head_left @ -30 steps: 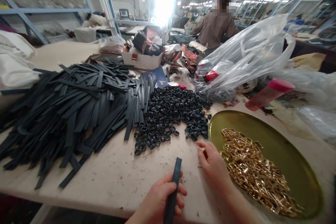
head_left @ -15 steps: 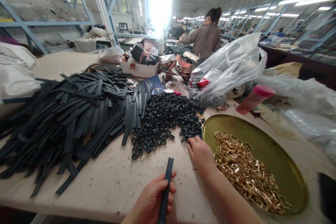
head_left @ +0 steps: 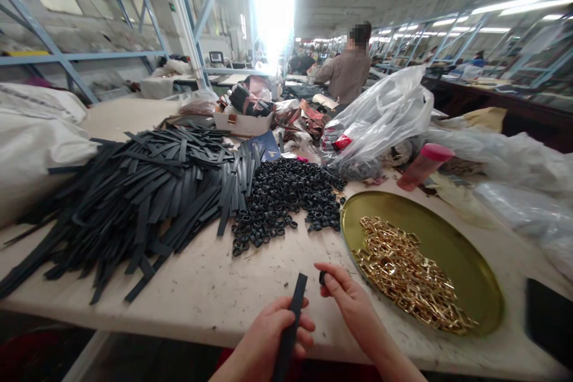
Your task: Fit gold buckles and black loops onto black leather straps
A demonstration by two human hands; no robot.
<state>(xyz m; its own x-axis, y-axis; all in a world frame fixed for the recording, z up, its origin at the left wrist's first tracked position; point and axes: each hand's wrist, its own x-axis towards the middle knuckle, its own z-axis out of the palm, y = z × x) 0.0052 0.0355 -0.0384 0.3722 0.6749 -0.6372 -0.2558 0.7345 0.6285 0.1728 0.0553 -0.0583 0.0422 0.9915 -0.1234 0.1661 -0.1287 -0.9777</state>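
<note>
My left hand [head_left: 273, 334] is closed around a dark leather strap [head_left: 290, 322] that stands up from my fist near the table's front edge. My right hand [head_left: 344, 298] pinches a small black loop [head_left: 322, 277] just to the right of the strap's top end. Beyond my hands lies a heap of black loops [head_left: 286, 197]. A big pile of dark straps [head_left: 143, 191] covers the left of the table. A round gold tray [head_left: 452, 245] on the right holds several gold metal buckles [head_left: 403, 271].
Clear plastic bags [head_left: 380, 119] and a pink-capped bottle [head_left: 421, 166] lie behind the tray. A white box [head_left: 242, 122] with dark goods stands farther back. A person [head_left: 347, 71] works at a distant table. A dark flat object [head_left: 548, 319] lies at the right edge.
My right hand reached into the loop heap, then came back toward the strap with one black loop pinched in it. My left hand kept the strap upright.
</note>
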